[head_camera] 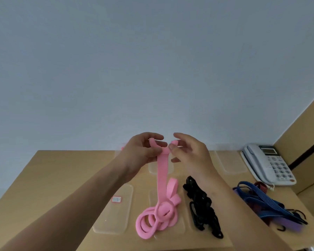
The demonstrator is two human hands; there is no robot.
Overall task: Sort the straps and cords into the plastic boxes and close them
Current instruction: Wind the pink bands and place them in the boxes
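Desk, tan top, pushed against a pale wall; everything laid out within arm's reach.

Phone, white, back right corner, not part of the job.

Clear plastic boxes and lids lie flat across the desk: one near left with a small red-edged label, others at the back. All shallow and see-through; which are boxes and which lids cannot be told. None looks closed.

Three piles, already roughly grouped by colour:
- blue cords, far right, with purple and dark red bits tangled in, hooks at the ends.
- black straps, centre right, lying over a clear piece.
- pink strap, centre. Lower part coiled in loose loops on a clear piece on the desk; upper part drawn up taut to the hands.

Left hand: fingers curled round the strap's top end, which loops over them. Likely the anchor.

Right hand: thumb and forefinger pinch the strap just beside the left hand's grip; other fingers spread loose.

Judgement: the strap is raised so its length hangs free and can be wound or folded small enough for a box. Early stage; no pile boxed yet. Risk: coils below drag or snag as the strap lifts.
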